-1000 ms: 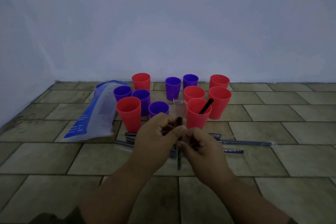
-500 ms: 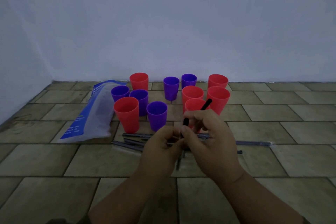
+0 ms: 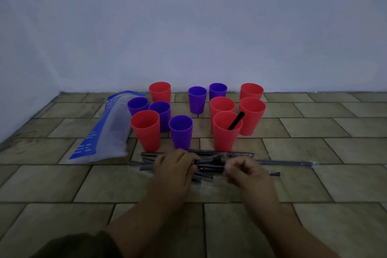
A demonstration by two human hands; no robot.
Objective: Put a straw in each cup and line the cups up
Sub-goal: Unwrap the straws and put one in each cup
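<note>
A: Straws first. One black straw (image 3: 236, 121) sits in the front red cup (image 3: 227, 132), leaning to the right. That's the only cup w/ a straw, far as I can see.

B: And the rest of the straws?

A: A pile of wrapped straws (image 3: 209, 164) lies on the floor (image 3: 314, 184), just in front of the cups. One long wrapped straw (image 3: 289, 163) sticks out to the right of the pile.

B: Hands?

A: Both down on the pile. Left hand (image 3: 174, 166) is curled, fingers pinched on a wrapped straw. Right hand (image 3: 244, 170) is curled into a loose fist, looks closed on the other end of the same wrapper, but it's blurry, so can't swear to it.

B: Cup count?

A: Eleven, I make it: six red, five purple, in a loose cluster near the wall (image 3: 188, 27). Front purple cup (image 3: 180, 131) and front-left red cup (image 3: 146, 130) look empty, same for the ones behind. No line at all yet, just a bunch.

B: So progress?

A: Early. One of eleven done, approx. Ten straws left to unwrap and drop in, then the whole lining-up. Blue-and-clear bag (image 3: 104, 130) lies flat to the left of the cups, touching nothing in play.
</note>
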